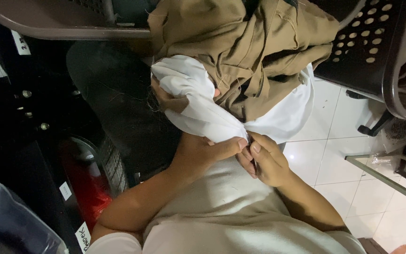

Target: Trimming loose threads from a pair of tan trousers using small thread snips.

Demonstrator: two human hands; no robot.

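Lining (198, 106) of white cloth, pulled out from the olive jacket (254, 51) on your lap, is what you are working. Your left hand (203, 150) pinches it closed at a bunched point, likely to keep it taut. Your right hand (266, 160) pinches shut just beside that point, touching the cloth, seemingly on something thin I cannot make out. Right lies white floor tile (334, 155); far right, a perforated black chair (367, 42).

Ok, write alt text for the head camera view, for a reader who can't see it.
Seen from above, a person's left hand and right hand pinch a fold of white cloth between the fingertips. An olive-brown garment with a zip lies over the cloth, above a white tiled floor.
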